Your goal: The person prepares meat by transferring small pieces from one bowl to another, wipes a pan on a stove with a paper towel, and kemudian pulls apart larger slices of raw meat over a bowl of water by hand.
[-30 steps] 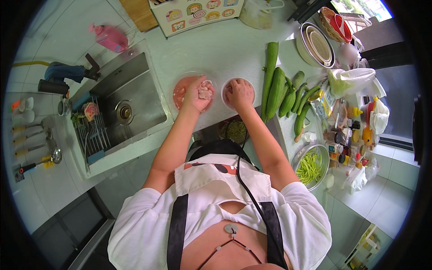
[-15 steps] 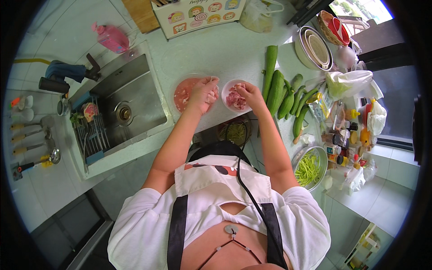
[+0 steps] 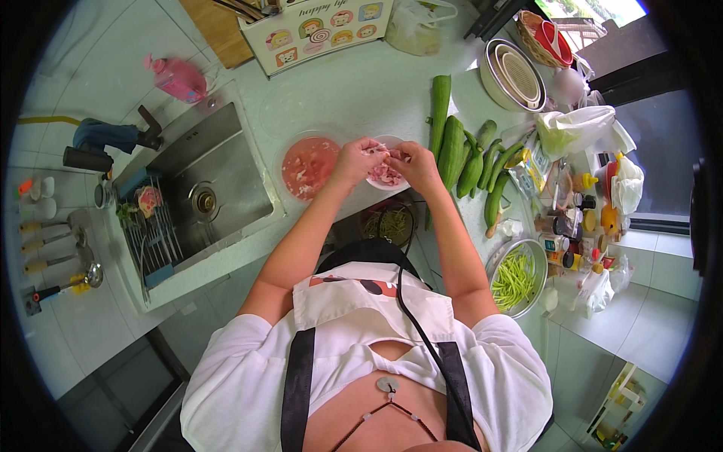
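Two hands, left (image 3: 352, 160) and right (image 3: 414, 162), each grip pinching meat (image 3: 384, 175) over one of two bowls (image 3: 393, 181).

A steel sink (image 3: 203, 177) is sitting left of the worktop, with a pink bottle (image 3: 179, 77) lying behind it and a dish rack (image 3: 151, 241) resting at its near-left. Right of the sink, green cucumbers (image 3: 459, 151) are lying together, and farther right a metal bowl of green beans (image 3: 518, 276) is standing.

Pink raw meat pieces (image 3: 384, 175) fill a small white bowl (image 3: 398, 183) — on the pale counter.
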Action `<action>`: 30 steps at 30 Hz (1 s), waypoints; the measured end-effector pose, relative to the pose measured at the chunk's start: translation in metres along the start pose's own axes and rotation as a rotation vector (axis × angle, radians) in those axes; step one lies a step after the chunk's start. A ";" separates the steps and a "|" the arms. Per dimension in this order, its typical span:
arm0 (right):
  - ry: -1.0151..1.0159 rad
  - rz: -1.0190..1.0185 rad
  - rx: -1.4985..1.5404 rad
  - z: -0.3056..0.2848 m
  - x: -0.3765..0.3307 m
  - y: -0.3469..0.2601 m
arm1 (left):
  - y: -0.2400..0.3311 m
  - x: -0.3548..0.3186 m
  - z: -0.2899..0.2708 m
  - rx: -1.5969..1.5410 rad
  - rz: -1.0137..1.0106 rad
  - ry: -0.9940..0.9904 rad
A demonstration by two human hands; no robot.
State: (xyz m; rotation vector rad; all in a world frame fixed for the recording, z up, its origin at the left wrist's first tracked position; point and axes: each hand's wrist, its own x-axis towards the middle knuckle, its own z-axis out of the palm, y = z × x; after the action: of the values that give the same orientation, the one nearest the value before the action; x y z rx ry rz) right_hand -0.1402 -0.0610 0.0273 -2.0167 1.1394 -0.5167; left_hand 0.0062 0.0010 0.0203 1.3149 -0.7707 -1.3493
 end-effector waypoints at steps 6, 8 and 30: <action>-0.055 0.095 0.077 -0.005 0.001 0.001 | 0.000 0.005 -0.003 -0.073 -0.160 0.014; -0.073 0.126 0.221 -0.002 0.002 0.014 | -0.001 0.004 -0.006 -0.218 -0.185 -0.022; -0.087 0.001 -0.520 0.032 0.016 0.011 | -0.026 0.016 -0.037 -0.714 -0.314 -0.028</action>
State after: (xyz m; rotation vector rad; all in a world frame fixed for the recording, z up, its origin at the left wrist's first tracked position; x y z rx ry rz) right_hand -0.1178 -0.0650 -0.0018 -2.4477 1.3169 -0.1307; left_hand 0.0375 0.0002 -0.0159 0.8559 -0.0575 -1.6817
